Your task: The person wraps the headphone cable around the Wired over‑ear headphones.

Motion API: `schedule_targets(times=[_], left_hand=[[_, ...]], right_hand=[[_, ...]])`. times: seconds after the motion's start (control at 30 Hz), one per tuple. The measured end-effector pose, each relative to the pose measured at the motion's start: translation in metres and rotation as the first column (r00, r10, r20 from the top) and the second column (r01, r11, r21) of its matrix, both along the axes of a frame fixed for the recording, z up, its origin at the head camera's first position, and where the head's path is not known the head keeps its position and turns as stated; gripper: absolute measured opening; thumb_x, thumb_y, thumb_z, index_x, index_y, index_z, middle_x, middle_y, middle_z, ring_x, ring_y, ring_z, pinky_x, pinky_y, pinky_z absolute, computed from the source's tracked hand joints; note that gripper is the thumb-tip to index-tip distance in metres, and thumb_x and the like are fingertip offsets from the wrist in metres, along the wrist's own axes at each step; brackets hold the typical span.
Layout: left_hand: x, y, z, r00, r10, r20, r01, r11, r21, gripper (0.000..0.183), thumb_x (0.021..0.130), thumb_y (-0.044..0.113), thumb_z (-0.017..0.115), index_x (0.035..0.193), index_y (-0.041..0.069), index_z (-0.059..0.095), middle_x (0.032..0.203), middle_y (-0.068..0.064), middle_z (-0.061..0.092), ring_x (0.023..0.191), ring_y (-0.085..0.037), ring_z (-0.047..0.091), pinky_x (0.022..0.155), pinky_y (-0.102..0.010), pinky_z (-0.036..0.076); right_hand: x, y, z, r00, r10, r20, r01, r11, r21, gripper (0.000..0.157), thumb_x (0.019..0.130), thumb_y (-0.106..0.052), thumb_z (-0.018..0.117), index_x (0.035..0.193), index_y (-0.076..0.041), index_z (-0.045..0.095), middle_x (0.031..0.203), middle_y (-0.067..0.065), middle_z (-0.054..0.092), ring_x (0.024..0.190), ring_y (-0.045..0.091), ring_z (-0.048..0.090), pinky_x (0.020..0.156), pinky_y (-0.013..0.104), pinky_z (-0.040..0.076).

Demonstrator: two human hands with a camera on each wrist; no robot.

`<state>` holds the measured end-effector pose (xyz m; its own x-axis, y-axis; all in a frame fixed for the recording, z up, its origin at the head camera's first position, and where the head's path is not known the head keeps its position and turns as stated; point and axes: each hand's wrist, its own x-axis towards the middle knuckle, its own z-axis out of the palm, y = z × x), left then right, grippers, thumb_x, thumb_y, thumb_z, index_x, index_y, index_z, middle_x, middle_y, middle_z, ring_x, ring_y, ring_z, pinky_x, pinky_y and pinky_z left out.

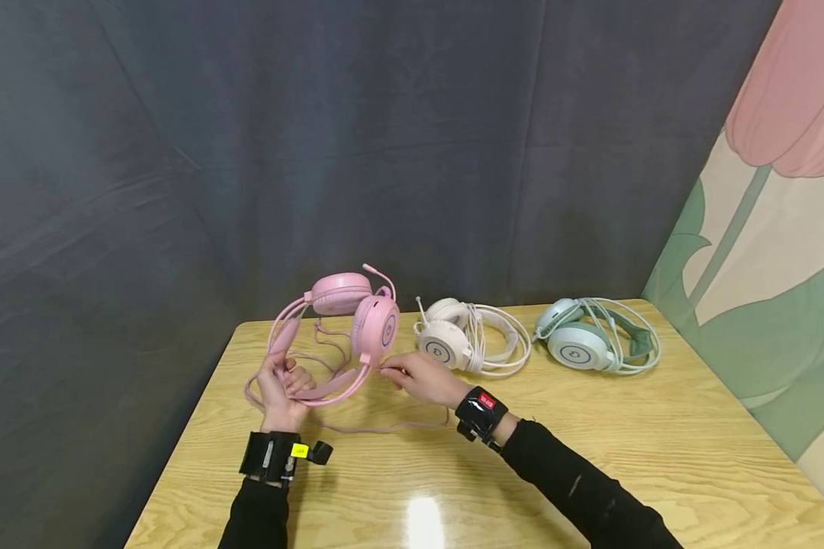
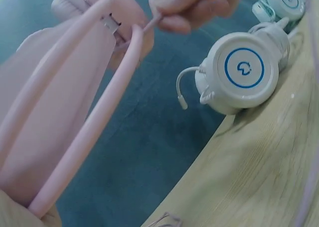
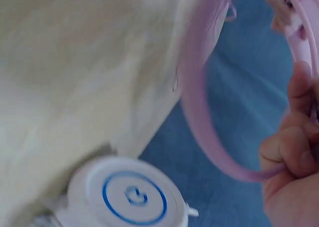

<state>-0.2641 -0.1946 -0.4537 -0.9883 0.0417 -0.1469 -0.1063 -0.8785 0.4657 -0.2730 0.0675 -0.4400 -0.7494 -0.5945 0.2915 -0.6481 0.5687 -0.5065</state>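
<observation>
"Left hand (image 1: 281, 390) firm on the pink headphones (image 1: 372, 324), fingers curled round the crown of the headband (image 1: 331, 390), and the set hung raised over the worktop (image 1: 700, 442)!"

"Which way did it lie?"

"Rightward from that hand! The headband opened to the right, with the near earcup (image 1: 381, 329) and the far earcup (image 1: 340, 294) at its free ends, and the lower arm slanted up toward the other hand."

"And the right hand (image 1: 424, 377)?"

"Pinching the pink cable (image 3: 197, 114), fingertips just beside the spot where the headband met the near earcup! That was the key relation: right hand nearest the joint, left hand at the opposite end of the arch."

"Where was the rest of the cable?"

"A loop swung out from the right hand, and more trailed on the worktop below. Just past that hand sat the white headphones (image 1: 443, 347), with the pale green headphones (image 1: 577, 348) farther right."
</observation>
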Motion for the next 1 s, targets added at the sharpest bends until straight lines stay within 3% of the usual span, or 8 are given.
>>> schedule_targets(times=[0.17,0.4,0.63,0.7,0.77,0.87,0.97,1.0], left_hand=[[-0.001,0.003,0.003,0.984,0.175,0.034,-0.172,0.982,-0.075,0.030,0.099,0.019,0.035,0.069,0.014,0.039,0.046,0.007,0.029,0.035,-0.005,0.024,0.041,-0.019,0.017],[-0.001,0.008,0.003,0.916,0.401,-0.030,-0.397,0.889,-0.229,0.027,0.097,0.014,0.043,0.072,0.014,0.034,0.043,0.009,0.025,0.032,-0.004,0.025,0.041,-0.023,0.013],[0.000,0.016,0.002,0.812,0.569,-0.128,-0.570,0.729,-0.379,0.023,0.097,0.012,0.050,0.074,0.012,0.051,0.043,0.009,0.029,0.031,-0.003,0.027,0.033,-0.020,0.021],[0.000,0.018,0.003,0.794,0.587,-0.157,-0.595,0.696,-0.402,0.020,0.096,0.012,0.052,0.076,0.011,0.054,0.042,0.009,0.031,0.031,-0.002,0.027,0.032,-0.019,0.021],[0.000,0.021,0.005,0.782,0.597,-0.180,-0.604,0.654,-0.456,0.019,0.095,0.012,0.055,0.076,0.012,0.054,0.042,0.010,0.033,0.031,-0.002,0.029,0.031,-0.019,0.022],[0.001,0.024,0.007,0.777,0.591,-0.217,-0.588,0.558,-0.586,0.021,0.093,0.014,0.060,0.074,0.012,0.051,0.043,0.009,0.037,0.031,-0.003,0.033,0.030,-0.019,0.026],[0.004,0.024,0.009,0.794,0.550,-0.259,-0.553,0.476,-0.683,0.021,0.092,0.014,0.062,0.075,0.012,0.050,0.044,0.008,0.040,0.031,-0.004,0.036,0.030,-0.021,0.030],[0.005,0.024,0.009,0.807,0.526,-0.269,-0.541,0.475,-0.693,0.021,0.092,0.014,0.062,0.075,0.012,0.049,0.044,0.008,0.040,0.031,-0.005,0.036,0.030,-0.021,0.030]], right_hand=[[-0.008,0.012,0.017,0.995,-0.013,-0.099,0.018,0.998,0.053,0.018,0.097,-0.025,0.061,0.088,-0.016,0.074,0.066,-0.012,0.056,0.056,-0.001,0.042,0.054,0.019,0.035],[-0.017,0.026,0.046,0.986,0.025,-0.166,0.004,0.985,0.171,0.016,0.097,-0.027,0.061,0.093,-0.020,0.075,0.071,-0.013,0.060,0.058,0.000,0.046,0.055,0.020,0.038],[-0.012,0.024,0.070,0.970,0.195,-0.148,-0.155,0.957,0.244,0.021,0.098,-0.022,0.058,0.078,-0.023,0.063,0.062,-0.017,0.038,0.054,-0.003,0.035,0.054,0.019,0.029],[-0.011,0.022,0.076,0.960,0.233,-0.157,-0.189,0.949,0.252,0.023,0.098,-0.020,0.058,0.075,-0.022,0.061,0.061,-0.016,0.035,0.054,-0.003,0.033,0.053,0.018,0.027],[-0.011,0.018,0.082,0.951,0.240,-0.193,-0.188,0.948,0.255,0.022,0.098,-0.022,0.059,0.075,-0.023,0.060,0.061,-0.016,0.034,0.054,-0.003,0.033,0.053,0.018,0.026],[-0.015,0.016,0.090,0.943,0.209,-0.258,-0.149,0.961,0.233,0.020,0.097,-0.024,0.061,0.077,-0.022,0.062,0.061,-0.014,0.038,0.055,-0.001,0.035,0.052,0.019,0.026],[-0.023,0.017,0.098,0.937,0.143,-0.317,-0.083,0.977,0.196,0.014,0.096,-0.028,0.064,0.083,-0.023,0.069,0.065,-0.014,0.051,0.056,0.001,0.041,0.053,0.021,0.033],[-0.026,0.018,0.100,0.935,0.121,-0.333,-0.061,0.981,0.186,0.013,0.095,-0.029,0.065,0.084,-0.023,0.070,0.067,-0.014,0.056,0.058,0.001,0.044,0.054,0.022,0.036]])
